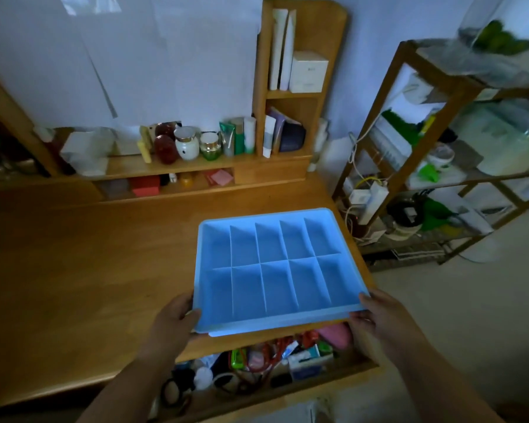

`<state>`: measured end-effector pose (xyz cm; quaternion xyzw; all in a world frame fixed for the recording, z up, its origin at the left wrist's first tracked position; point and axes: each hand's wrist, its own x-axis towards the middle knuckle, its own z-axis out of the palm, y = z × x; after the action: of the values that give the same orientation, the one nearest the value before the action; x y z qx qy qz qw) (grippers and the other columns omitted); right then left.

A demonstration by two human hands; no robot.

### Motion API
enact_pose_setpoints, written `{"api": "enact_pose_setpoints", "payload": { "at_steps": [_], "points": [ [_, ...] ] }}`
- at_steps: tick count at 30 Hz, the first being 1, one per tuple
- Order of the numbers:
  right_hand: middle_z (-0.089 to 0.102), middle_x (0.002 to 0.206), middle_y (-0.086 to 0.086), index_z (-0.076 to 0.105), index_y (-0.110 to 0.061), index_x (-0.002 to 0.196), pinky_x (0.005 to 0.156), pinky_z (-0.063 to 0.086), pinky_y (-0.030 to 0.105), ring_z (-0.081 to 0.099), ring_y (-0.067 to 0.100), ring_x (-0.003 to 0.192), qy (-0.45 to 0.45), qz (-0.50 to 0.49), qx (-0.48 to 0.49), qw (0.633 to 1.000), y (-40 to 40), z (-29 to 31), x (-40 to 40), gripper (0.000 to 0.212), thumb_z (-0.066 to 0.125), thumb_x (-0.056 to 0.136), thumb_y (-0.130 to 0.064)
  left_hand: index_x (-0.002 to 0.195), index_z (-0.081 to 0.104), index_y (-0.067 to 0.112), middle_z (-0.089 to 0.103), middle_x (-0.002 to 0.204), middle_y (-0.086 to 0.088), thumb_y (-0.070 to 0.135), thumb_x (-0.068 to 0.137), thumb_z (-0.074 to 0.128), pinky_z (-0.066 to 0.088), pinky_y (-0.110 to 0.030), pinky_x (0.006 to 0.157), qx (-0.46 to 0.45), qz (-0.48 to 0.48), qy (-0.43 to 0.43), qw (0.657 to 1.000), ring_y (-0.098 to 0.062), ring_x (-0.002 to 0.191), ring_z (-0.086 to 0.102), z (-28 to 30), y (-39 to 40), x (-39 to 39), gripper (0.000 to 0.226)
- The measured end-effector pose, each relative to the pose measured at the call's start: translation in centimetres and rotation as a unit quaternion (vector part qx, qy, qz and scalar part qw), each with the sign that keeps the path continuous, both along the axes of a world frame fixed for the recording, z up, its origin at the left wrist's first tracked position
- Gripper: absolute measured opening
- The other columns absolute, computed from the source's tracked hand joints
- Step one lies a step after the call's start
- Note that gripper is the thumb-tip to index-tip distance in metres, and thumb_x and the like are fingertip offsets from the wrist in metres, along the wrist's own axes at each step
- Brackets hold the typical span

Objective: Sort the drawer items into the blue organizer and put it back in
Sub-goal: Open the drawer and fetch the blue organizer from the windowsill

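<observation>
We had the blue organizer (275,270) on the wooden desk (89,270), near its right front corner, with its front edge jutting a little past the desk edge above the open drawer (257,367). All ten of its compartments were empty. Our left hand (173,322) was closed on the front left corner, thumb on the rim and fingers curled under. Our right hand (376,315) was closed on the front right corner in much the same way, though how far its fingers went under we could not tell.

We judged the organizer to be light, thin plastic: stiff enough along the rim, but likely to flex or twist if lifted by one corner. The thin dividers looked like the weakest part, so the outer rim was the place to grip, one hand at each side. Once filled it would be heavier and would want support from beneath. The surface looked smooth, so perhaps a bit slippery.

The drawer held a loose jumble of small things, among them a pink case (333,335), a red cord (264,355) and small boxes, none yet sorted.
</observation>
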<state>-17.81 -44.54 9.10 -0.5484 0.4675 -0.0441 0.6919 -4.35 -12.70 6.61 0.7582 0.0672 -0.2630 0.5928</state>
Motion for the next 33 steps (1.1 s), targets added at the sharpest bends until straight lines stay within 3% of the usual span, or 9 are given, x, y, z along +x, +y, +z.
{"api": "enact_pose_setpoints", "payload": {
  "at_steps": [11, 16, 19, 21, 23, 25, 27, 30, 33],
  "points": [
    [0.062, 0.117, 0.014, 0.054, -0.010, 0.127, 0.093, 0.049, 0.039, 0.062, 0.027, 0.106, 0.052, 0.148, 0.039, 0.987, -14.1, -4.6, 8.0, 0.033, 0.051, 0.095, -0.010, 0.122, 0.057, 0.017, 0.062, 0.107, -0.010, -0.008, 0.093, 0.042, 0.054, -0.029, 0.054, 0.003, 0.162, 0.057, 0.985, -0.026, 0.085, 0.060, -3.1, -13.4, 2.4, 0.040],
    [0.062, 0.116, 0.011, 0.052, -0.012, 0.128, 0.097, 0.047, 0.040, 0.060, 0.024, 0.107, 0.066, 0.188, 0.058, 0.978, -15.0, -5.4, 9.7, 0.034, 0.049, 0.095, -0.005, 0.129, 0.054, 0.013, 0.062, 0.119, -0.007, -0.006, 0.092, 0.043, 0.052, -0.040, 0.085, -0.072, 0.193, 0.101, 0.973, -0.022, 0.109, 0.059, -4.1, -14.7, 2.9, 0.043],
    [0.063, 0.099, 0.002, 0.053, -0.012, 0.121, 0.083, 0.053, 0.039, 0.063, 0.020, 0.093, 0.094, 0.198, -0.129, 0.967, -14.3, -6.1, 8.4, 0.027, 0.053, 0.095, -0.018, 0.130, 0.048, 0.008, 0.060, 0.109, -0.008, 0.000, 0.093, 0.050, 0.049, -0.047, 0.094, -0.003, 0.244, 0.067, 0.967, -0.023, 0.100, 0.058, -5.1, -14.2, 1.1, 0.038],
    [0.061, 0.087, -0.005, 0.057, -0.016, 0.104, 0.069, 0.051, 0.034, 0.062, 0.017, 0.082, 0.080, 0.241, -0.354, 0.900, -13.6, -6.4, 6.2, 0.016, 0.057, 0.092, -0.026, 0.115, 0.058, 0.017, 0.063, 0.092, 0.000, 0.006, 0.091, 0.055, 0.054, -0.043, 0.082, 0.137, 0.176, -0.020, 0.975, -0.018, 0.083, 0.061, -5.8, -13.4, -2.0, 0.026],
    [0.061, 0.081, -0.009, 0.058, -0.027, 0.088, 0.065, 0.047, 0.027, 0.061, 0.011, 0.076, 0.058, 0.383, -0.430, 0.816, -12.4, -7.3, 3.2, 0.003, 0.060, 0.090, -0.026, 0.091, 0.062, 0.036, 0.066, 0.081, 0.010, 0.013, 0.088, 0.061, 0.054, -0.029, 0.073, 0.196, 0.034, -0.042, 0.979, 0.000, 0.076, 0.062, -6.8, -12.2, -5.9, 0.023],
    [0.063, 0.087, -0.014, 0.058, -0.037, 0.085, 0.068, 0.044, 0.016, 0.059, 0.000, 0.081, 0.089, 0.573, -0.385, 0.717, -10.8, -8.7, 0.4, 0.007, 0.058, 0.090, -0.032, 0.086, 0.063, 0.042, 0.067, 0.081, 0.018, 0.028, 0.083, 0.067, 0.050, -0.017, 0.074, 0.222, -0.118, -0.008, 0.968, 0.011, 0.078, 0.060, -7.9, -11.0, -9.3, 0.014],
    [0.059, 0.115, -0.017, 0.061, -0.038, 0.109, 0.087, 0.043, 0.016, 0.055, 0.000, 0.105, 0.120, 0.700, -0.338, 0.618, -9.6, -10.6, -1.7, 0.021, 0.054, 0.090, -0.044, 0.106, 0.058, 0.051, 0.066, 0.101, 0.022, 0.046, 0.077, 0.067, 0.041, -0.011, 0.085, 0.271, -0.254, -0.034, 0.928, 0.010, 0.096, 0.058, -9.5, -9.7, -11.7, 0.031],
    [0.044, 0.141, -0.011, 0.044, -0.032, 0.138, 0.105, 0.036, 0.027, 0.042, 0.009, 0.128, 0.166, 0.773, -0.304, 0.532, -9.2, -13.0, -3.3, 0.052, 0.051, 0.089, -0.050, 0.137, 0.040, 0.041, 0.050, 0.135, 0.015, 0.057, 0.075, 0.062, 0.029, -0.021, 0.104, 0.374, -0.387, -0.086, 0.839, -0.010, 0.126, 0.045, -11.8, -8.5, -13.5, 0.068],
    [0.044, 0.141, -0.005, 0.044, -0.028, 0.137, 0.106, 0.036, 0.031, 0.042, 0.013, 0.128, 0.175, 0.815, -0.299, 0.465, -9.5, -14.5, -3.3, 0.052, 0.051, 0.089, -0.048, 0.117, 0.063, 0.031, 0.062, 0.119, 0.008, 0.060, 0.054, 0.079, 0.044, -0.021, 0.095, 0.433, -0.393, -0.133, 0.800, -0.011, 0.110, 0.059, -12.1, -8.3, -14.3, 0.071]
  ]
}}
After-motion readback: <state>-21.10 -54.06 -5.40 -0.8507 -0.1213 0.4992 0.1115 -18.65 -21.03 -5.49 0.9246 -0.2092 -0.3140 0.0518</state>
